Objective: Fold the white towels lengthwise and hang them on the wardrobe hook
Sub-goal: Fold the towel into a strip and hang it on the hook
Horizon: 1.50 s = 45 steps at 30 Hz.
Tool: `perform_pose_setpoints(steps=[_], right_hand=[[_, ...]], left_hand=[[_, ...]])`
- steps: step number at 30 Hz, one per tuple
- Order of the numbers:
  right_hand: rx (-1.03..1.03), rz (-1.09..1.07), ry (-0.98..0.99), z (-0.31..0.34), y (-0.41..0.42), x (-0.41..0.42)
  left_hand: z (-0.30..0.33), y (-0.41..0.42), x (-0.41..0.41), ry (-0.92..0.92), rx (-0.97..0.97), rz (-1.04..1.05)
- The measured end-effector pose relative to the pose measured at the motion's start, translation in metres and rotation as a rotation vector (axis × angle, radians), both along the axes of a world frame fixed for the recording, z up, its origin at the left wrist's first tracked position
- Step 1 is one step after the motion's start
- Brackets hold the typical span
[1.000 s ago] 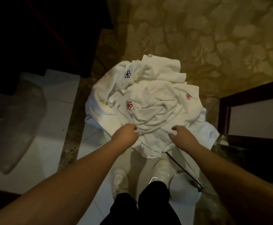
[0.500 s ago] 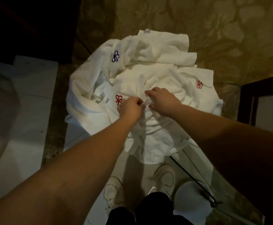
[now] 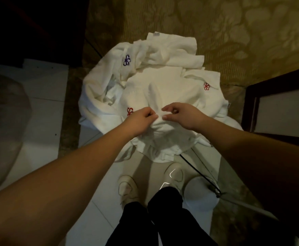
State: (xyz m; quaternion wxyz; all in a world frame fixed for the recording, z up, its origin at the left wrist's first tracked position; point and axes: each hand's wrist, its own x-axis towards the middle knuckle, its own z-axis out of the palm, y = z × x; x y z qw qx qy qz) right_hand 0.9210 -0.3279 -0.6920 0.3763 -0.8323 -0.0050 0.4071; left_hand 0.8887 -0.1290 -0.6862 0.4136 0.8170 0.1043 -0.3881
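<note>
Item: heap of white towels (image 3: 164, 82) with embroidered flower marks, piled on the floor ahead of our shoes (image 3: 173, 173). Our left hand (image 3: 141, 119) pinches a raised fold of the top towel; our right hand (image 3: 182, 116) pinches the same fold, just beside it.

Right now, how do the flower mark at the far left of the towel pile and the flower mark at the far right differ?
The left flower mark is blue-purple; the right flower mark is red. The left one sits farther from the person and looks larger; the right one sits nearer and looks smaller. The left one lies on crumpled cloth, the right one on a flatter piece. Both are stitched flower shapes on white towels.
</note>
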Motion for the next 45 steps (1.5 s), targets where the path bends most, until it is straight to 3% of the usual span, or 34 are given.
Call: perform_pose_setpoints(steps=[5,10,23,30,33,36,40,45], right_hand=[[0.020,-0.075,-0.014,0.079,0.007,-0.019],[0.015,-0.091,-0.053,0.169,0.010,-0.021],[0.053,-0.299,-0.314,0.416,0.040,-0.040],[0.130,-0.392,-0.375,0.507,0.044,-0.073],[0.142,-0.368,-0.368,0.520,0.039,-0.097],[0.167,-0.321,-0.373,0.533,0.034,-0.120],[0.235,-0.287,-0.393,0.558,0.032,-0.153],[0.277,-0.179,-0.429,0.600,0.033,-0.199]], left_hand=[[0.070,0.022,-0.003,-0.044,0.030,-0.274],[0.139,0.055,-0.008,-0.142,0.232,-0.461],[0.386,0.154,-0.044,-0.309,0.547,-0.416],[0.478,0.186,-0.120,-0.312,0.578,-0.280],[0.504,0.187,-0.160,-0.289,0.500,-0.126],[0.541,0.182,-0.200,-0.429,0.360,0.151],[0.598,0.163,-0.255,-0.586,0.110,0.380],[0.661,0.139,-0.314,-0.614,-0.253,0.625]])
